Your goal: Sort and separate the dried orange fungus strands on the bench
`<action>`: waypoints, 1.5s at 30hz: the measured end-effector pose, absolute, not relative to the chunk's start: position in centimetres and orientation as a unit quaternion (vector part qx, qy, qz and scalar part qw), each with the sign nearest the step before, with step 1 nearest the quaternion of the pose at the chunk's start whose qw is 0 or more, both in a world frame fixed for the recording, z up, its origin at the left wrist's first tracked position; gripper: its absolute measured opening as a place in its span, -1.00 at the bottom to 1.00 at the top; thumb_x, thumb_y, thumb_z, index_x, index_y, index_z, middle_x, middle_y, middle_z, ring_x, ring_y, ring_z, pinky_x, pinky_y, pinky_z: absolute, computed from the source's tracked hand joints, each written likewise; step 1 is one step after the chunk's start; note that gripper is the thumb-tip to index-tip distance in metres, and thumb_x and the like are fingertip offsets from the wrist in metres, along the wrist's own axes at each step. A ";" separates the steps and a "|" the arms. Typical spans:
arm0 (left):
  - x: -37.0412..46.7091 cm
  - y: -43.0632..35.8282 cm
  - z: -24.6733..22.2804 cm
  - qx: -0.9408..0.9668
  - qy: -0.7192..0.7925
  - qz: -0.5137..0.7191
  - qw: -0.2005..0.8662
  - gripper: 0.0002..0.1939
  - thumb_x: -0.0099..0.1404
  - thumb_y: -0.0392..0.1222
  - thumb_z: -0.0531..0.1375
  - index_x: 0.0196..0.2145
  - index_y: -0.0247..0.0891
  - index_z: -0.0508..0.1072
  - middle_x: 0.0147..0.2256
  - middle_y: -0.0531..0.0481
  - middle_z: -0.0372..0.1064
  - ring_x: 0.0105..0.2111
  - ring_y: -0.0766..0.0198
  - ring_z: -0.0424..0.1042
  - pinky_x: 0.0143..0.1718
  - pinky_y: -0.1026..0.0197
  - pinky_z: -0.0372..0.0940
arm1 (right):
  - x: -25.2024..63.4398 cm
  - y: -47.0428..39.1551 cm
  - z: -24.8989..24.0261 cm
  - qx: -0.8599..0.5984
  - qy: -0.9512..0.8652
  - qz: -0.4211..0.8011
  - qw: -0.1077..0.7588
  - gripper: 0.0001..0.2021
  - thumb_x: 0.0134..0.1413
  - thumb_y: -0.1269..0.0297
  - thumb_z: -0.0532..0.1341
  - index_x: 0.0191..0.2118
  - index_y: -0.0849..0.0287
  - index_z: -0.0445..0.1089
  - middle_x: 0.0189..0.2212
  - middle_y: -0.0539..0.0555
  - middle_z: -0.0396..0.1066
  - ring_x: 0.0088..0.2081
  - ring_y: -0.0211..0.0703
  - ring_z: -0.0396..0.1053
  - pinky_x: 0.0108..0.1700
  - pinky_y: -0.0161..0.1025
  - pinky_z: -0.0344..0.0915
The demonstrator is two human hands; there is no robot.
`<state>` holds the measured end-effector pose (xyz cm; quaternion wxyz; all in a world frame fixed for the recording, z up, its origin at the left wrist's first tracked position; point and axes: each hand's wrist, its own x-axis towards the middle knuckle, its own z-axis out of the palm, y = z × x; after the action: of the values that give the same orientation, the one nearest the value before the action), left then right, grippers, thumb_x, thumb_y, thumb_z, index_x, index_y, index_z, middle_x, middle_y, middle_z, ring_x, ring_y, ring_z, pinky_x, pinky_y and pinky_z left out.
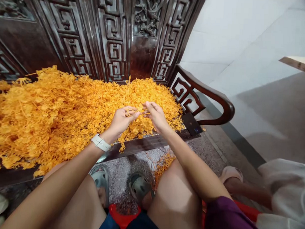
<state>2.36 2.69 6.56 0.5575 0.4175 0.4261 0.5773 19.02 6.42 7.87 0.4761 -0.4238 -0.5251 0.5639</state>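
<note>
My left hand (122, 119), with a pale watch strap on its wrist, pinches a thin orange plastic piece (140, 109). My right hand (154, 115) has its thumb and fingers closed on the other side of the same piece, close to the left fingertips. Both hands are held above the front part of a large heap of orange plastic pieces (60, 104), which covers the seat of a dark carved wooden bench. The small piece between the fingers is partly hidden by them.
The bench's curved armrest (218, 100) rises at the right, with a dark flat device (192, 124) beside it. Orange scraps (163, 166) lie on the floor by my legs. Another person's foot (231, 174) shows at the lower right. A wooden board edge (298, 64) juts in at the right.
</note>
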 end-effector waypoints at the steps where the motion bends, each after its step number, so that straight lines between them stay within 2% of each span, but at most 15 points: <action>1: 2.2 2.7 6.6 0.426 0.427 0.576 0.551 -0.55 -0.02 -0.05 0.59 -0.25 -0.31 0.57 -0.34 -0.03 0.54 -0.32 0.28 0.50 -0.20 0.18 0.36 | 19.0 6.4 7.9 -0.417 -0.551 0.558 0.459 -0.59 0.13 -0.14 0.38 -0.21 0.14 0.46 -0.27 0.03 0.47 -0.30 -0.28 0.38 -0.24 -0.28 0.32; 4: 2.0 2.7 6.8 0.449 0.423 0.572 0.540 -0.59 -0.02 -0.10 0.59 -0.28 -0.29 0.57 -0.38 -0.02 0.53 -0.36 0.26 0.49 -0.22 0.15 0.37 | 18.8 6.4 7.9 -0.386 -0.615 0.527 0.442 -0.63 0.07 -0.07 0.45 -0.29 0.14 0.47 -0.38 -0.02 0.44 -0.34 -0.27 0.34 -0.25 -0.27 0.29; 7: 2.1 2.6 6.9 0.455 0.414 0.562 0.553 -0.61 -0.01 -0.12 0.57 -0.28 -0.27 0.57 -0.39 -0.04 0.54 -0.38 0.25 0.48 -0.24 0.13 0.35 | 18.8 6.5 7.8 -0.373 -0.618 0.514 0.464 -0.69 0.07 0.02 0.46 -0.33 0.14 0.46 -0.44 -0.03 0.41 -0.38 -0.27 0.32 -0.26 -0.24 0.27; 11: 2.1 3.0 7.0 0.502 0.388 0.520 0.572 -0.74 0.11 -0.06 0.50 -0.35 -0.25 0.61 -0.39 -0.11 0.58 -0.39 0.22 0.48 -0.27 0.13 0.32 | 18.9 6.5 8.0 -0.382 -0.623 0.478 0.487 -0.77 0.08 0.11 0.42 -0.33 0.11 0.43 -0.43 -0.03 0.39 -0.37 -0.24 0.30 -0.24 -0.20 0.30; 15: 2.0 4.1 6.9 0.526 0.386 0.518 0.554 -0.87 0.21 -0.17 0.39 -0.47 -0.21 0.61 -0.42 -0.11 0.58 -0.43 0.25 0.44 -0.33 0.15 0.26 | 18.0 7.5 7.5 -0.387 -0.654 0.423 0.493 -0.82 0.10 0.15 0.39 -0.35 0.08 0.42 -0.40 0.00 0.38 -0.36 -0.22 0.29 -0.22 -0.17 0.32; 19: 2.8 3.4 6.6 0.512 0.421 0.508 0.550 -0.87 0.20 -0.32 0.33 -0.50 -0.25 0.60 -0.48 -0.11 0.55 -0.53 0.29 0.37 -0.44 0.17 0.18 | 19.1 11.9 6.5 -0.430 -0.599 0.388 0.552 -0.81 0.15 0.13 0.29 -0.35 0.05 0.28 -0.42 -0.03 0.26 -0.46 -0.28 0.20 -0.37 -0.24 0.24; 21: 3.1 2.2 6.9 0.523 0.397 0.481 0.580 -0.89 0.20 -0.34 0.33 -0.49 -0.26 0.61 -0.46 -0.14 0.57 -0.49 0.25 0.45 -0.41 0.17 0.25 | 21.1 14.1 6.4 -0.480 -0.546 0.350 0.591 -0.75 0.20 0.07 0.21 -0.37 0.04 0.16 -0.44 -0.06 0.16 -0.50 -0.30 0.11 -0.43 -0.27 0.18; 23: 2.7 1.4 7.3 0.522 0.370 0.495 0.588 -0.91 0.23 -0.32 0.36 -0.44 -0.27 0.63 -0.44 -0.14 0.57 -0.43 0.23 0.51 -0.35 0.16 0.32 | 23.2 15.3 6.5 -0.489 -0.535 0.315 0.613 -0.70 0.16 -0.03 0.24 -0.35 0.03 0.20 -0.44 -0.08 0.14 -0.50 -0.31 0.10 -0.43 -0.28 0.18; 25: 1.4 1.5 7.8 0.498 0.378 0.541 0.563 -0.95 0.26 -0.28 0.40 -0.38 -0.28 0.64 -0.40 -0.10 0.55 -0.46 0.29 0.47 -0.37 0.18 0.32 | 24.5 15.4 6.4 -0.469 -0.575 0.373 0.556 -0.66 0.05 -0.07 0.36 -0.28 0.05 0.33 -0.40 -0.05 0.23 -0.45 -0.29 0.20 -0.36 -0.25 0.26; 28: -1.5 2.8 7.9 0.440 0.438 0.577 0.531 -0.87 0.29 -0.19 0.44 -0.28 -0.29 0.62 -0.40 -0.06 0.49 -0.56 0.38 0.34 -0.49 0.23 0.22 | 24.4 15.2 5.4 -0.447 -0.574 0.472 0.498 -0.55 -0.07 -0.02 0.48 -0.11 0.06 0.43 -0.25 0.06 0.39 -0.29 -0.19 0.38 -0.22 -0.17 0.40; 32: -4.1 4.3 7.4 0.382 0.494 0.580 0.523 -0.85 0.36 -0.17 0.40 -0.25 -0.27 0.54 -0.40 -0.03 0.47 -0.57 0.41 0.31 -0.53 0.28 0.18 | 23.4 16.3 3.6 -0.535 -0.448 0.481 0.531 -0.43 0.15 -0.17 0.31 0.14 0.07 0.33 0.08 0.30 0.36 -0.03 0.06 0.48 -0.12 0.03 0.48; 35: -4.3 4.4 7.3 0.401 0.489 0.578 0.517 -0.88 0.42 -0.21 0.34 -0.26 -0.27 0.49 -0.36 -0.01 0.47 -0.56 0.45 0.28 -0.51 0.32 0.16 | 22.6 16.0 3.0 -0.567 -0.505 0.400 0.514 -0.43 0.20 -0.18 0.30 0.17 0.05 0.33 0.20 0.30 0.30 0.11 0.11 0.42 -0.07 0.05 0.46; 39: -3.4 4.0 7.7 0.442 0.472 0.555 0.522 -0.87 0.43 -0.24 0.33 -0.29 -0.27 0.46 -0.36 0.02 0.41 -0.53 0.47 0.28 -0.46 0.33 0.18 | 20.0 13.0 4.7 -0.436 -0.672 0.360 0.478 -0.51 0.29 -0.22 0.22 0.08 0.08 0.44 0.05 0.13 0.42 0.09 -0.03 0.39 0.04 -0.03 0.42; 42: -2.7 4.0 7.8 0.462 0.466 0.542 0.525 -0.84 0.41 -0.22 0.34 -0.31 -0.26 0.45 -0.40 0.05 0.34 -0.52 0.45 0.30 -0.46 0.33 0.19 | 18.1 10.8 6.2 -0.348 -0.744 0.367 0.437 -0.50 0.21 -0.21 0.32 0.01 0.13 0.49 -0.10 0.05 0.47 -0.01 -0.14 0.41 0.05 -0.09 0.39; 45: -2.3 4.0 7.5 0.489 0.447 0.533 0.526 -0.81 0.38 -0.17 0.37 -0.33 -0.25 0.46 -0.46 0.07 0.31 -0.54 0.41 0.31 -0.49 0.31 0.20 | 17.2 9.9 6.8 -0.318 -0.761 0.384 0.415 -0.53 0.15 -0.17 0.39 -0.06 0.15 0.53 -0.23 0.01 0.50 -0.16 -0.22 0.42 -0.04 -0.18 0.37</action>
<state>-2.34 4.01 7.46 0.5261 0.4889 0.4469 0.5333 17.21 9.88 6.82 0.4153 -0.3181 -0.7607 0.3843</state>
